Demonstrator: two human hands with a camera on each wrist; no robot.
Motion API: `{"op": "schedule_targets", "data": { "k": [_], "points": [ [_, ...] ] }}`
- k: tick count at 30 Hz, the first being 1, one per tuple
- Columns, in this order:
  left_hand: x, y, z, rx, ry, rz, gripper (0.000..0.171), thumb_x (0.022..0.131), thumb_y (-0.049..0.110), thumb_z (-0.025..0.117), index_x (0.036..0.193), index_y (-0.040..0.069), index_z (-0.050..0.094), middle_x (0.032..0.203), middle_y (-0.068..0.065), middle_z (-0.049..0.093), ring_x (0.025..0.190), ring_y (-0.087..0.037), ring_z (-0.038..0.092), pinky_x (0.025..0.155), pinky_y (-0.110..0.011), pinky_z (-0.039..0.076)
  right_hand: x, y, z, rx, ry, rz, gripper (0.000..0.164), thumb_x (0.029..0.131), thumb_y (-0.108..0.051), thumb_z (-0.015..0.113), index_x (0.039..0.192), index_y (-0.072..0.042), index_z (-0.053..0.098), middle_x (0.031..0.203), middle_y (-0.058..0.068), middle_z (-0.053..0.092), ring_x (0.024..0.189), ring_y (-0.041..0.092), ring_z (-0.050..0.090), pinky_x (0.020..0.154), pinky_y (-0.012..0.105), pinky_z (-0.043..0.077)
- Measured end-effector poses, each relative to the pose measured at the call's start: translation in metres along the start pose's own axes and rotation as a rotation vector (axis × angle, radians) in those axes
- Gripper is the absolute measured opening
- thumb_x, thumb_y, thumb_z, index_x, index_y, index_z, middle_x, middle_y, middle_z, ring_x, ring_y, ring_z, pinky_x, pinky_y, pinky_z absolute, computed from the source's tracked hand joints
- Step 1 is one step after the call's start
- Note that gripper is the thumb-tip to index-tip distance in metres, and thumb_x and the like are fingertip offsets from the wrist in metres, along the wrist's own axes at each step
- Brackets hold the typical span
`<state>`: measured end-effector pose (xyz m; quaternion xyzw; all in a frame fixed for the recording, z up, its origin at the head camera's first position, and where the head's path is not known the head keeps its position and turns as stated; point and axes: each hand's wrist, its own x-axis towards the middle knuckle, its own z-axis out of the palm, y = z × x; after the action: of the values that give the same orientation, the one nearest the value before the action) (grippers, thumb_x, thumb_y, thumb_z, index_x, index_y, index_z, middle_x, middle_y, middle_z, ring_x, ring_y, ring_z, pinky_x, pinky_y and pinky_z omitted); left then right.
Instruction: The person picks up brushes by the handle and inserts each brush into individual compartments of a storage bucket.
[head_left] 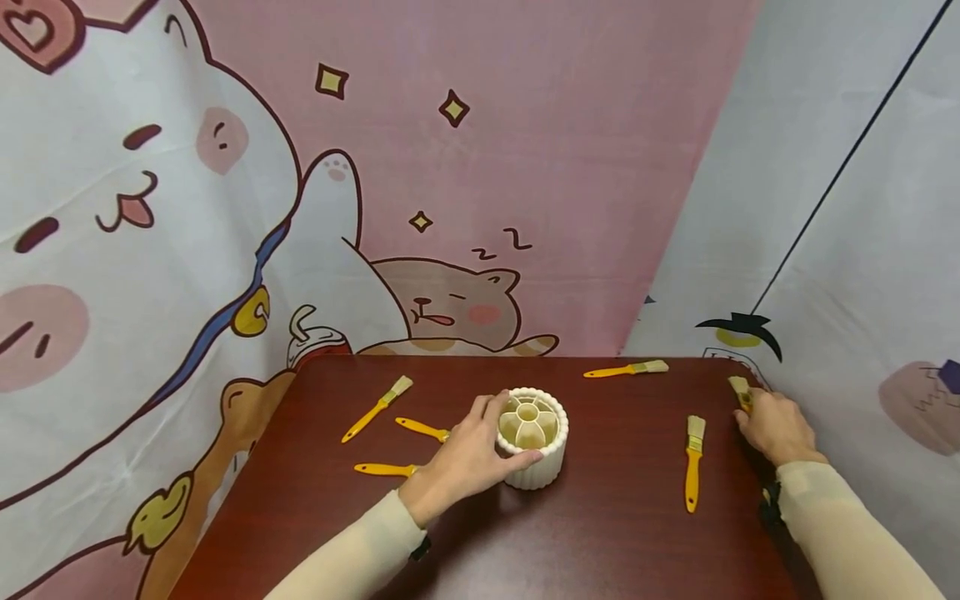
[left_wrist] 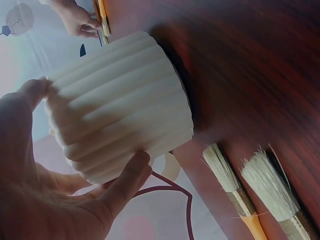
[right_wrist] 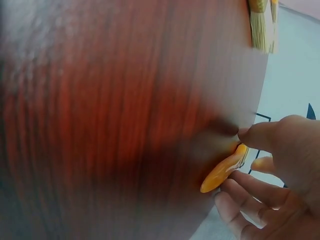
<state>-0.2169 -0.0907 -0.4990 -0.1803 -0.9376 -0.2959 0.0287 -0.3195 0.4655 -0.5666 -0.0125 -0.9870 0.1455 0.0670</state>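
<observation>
A cream round holder (head_left: pixel 542 475) with fluted sides and several compartments stands on the table. My left hand (head_left: pixel 465 458) grips it by the rim, thumb on the near side and fingers on the far side. In the left wrist view the thumb and fingers of my left hand (left_wrist: pixel 65 200) curve about its ribbed wall (left_wrist: pixel 120 105). At the table's right edge my right hand (head_left: pixel 780 427) holds a yellow-handled paintbrush (head_left: pixel 741 392), bristles pointing away. The right wrist view shows the yellow handle (right_wrist: pixel 222 170) between the thumb and fingers of my right hand (right_wrist: pixel 280 180).
Another paintbrush (head_left: pixel 693 467) lies left of my right hand, and one more (head_left: pixel 622 371) lies near the back edge. Left of the holder are a slanted brush (head_left: pixel 375 410) and two brushes (head_left: pixel 422 428) partly hidden by my left hand. A printed cloth (head_left: pixel 585 167) hangs behind the table.
</observation>
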Motion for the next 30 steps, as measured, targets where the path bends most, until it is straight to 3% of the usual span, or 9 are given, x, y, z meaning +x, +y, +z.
{"op": "schedule_targets", "data": {
  "k": [5, 15, 22, 30],
  "points": [
    [0.001, 0.001, -0.001, 0.005, 0.001, 0.002, 0.114, 0.097, 0.077, 0.083, 0.18, 0.014, 0.039, 0.164, -0.016, 0.059, 0.132, -0.037, 0.076, 0.112, -0.051, 0.066, 0.001, 0.002, 0.0, 0.004, 0.023, 0.022, 0.055, 0.102, -0.012, 0.076, 0.141, 0.022, 0.057, 0.114, 0.048, 0.065, 0.095, 0.065, 0.067, 0.075, 0.077, 0.056],
    [-0.001, 0.001, 0.0, 0.011, 0.006, 0.005, 0.114, 0.096, 0.077, 0.084, 0.18, 0.014, 0.04, 0.164, -0.017, 0.059, 0.133, -0.037, 0.076, 0.113, -0.051, 0.066, 0.0, -0.001, -0.002, 0.017, 0.041, 0.009, 0.032, 0.099, -0.007, 0.073, 0.121, 0.016, 0.066, 0.109, 0.05, 0.065, 0.093, 0.074, 0.066, 0.069, 0.078, 0.054],
    [-0.001, 0.0, 0.001, 0.001, 0.011, 0.004, 0.114, 0.096, 0.077, 0.084, 0.18, 0.015, 0.04, 0.164, -0.016, 0.06, 0.132, -0.04, 0.076, 0.113, -0.053, 0.066, -0.002, -0.003, -0.003, 0.021, 0.019, 0.03, 0.044, 0.1, -0.007, 0.073, 0.134, 0.02, 0.065, 0.121, 0.052, 0.064, 0.103, 0.075, 0.065, 0.078, 0.08, 0.056],
    [-0.001, 0.0, 0.0, -0.007, 0.013, 0.005, 0.114, 0.096, 0.077, 0.085, 0.18, 0.015, 0.04, 0.164, -0.016, 0.06, 0.132, -0.041, 0.076, 0.113, -0.052, 0.066, -0.006, -0.015, -0.004, 0.043, 0.051, 0.02, 0.04, 0.099, -0.005, 0.076, 0.132, 0.016, 0.07, 0.122, 0.048, 0.067, 0.107, 0.072, 0.065, 0.084, 0.079, 0.056]
  ]
}}
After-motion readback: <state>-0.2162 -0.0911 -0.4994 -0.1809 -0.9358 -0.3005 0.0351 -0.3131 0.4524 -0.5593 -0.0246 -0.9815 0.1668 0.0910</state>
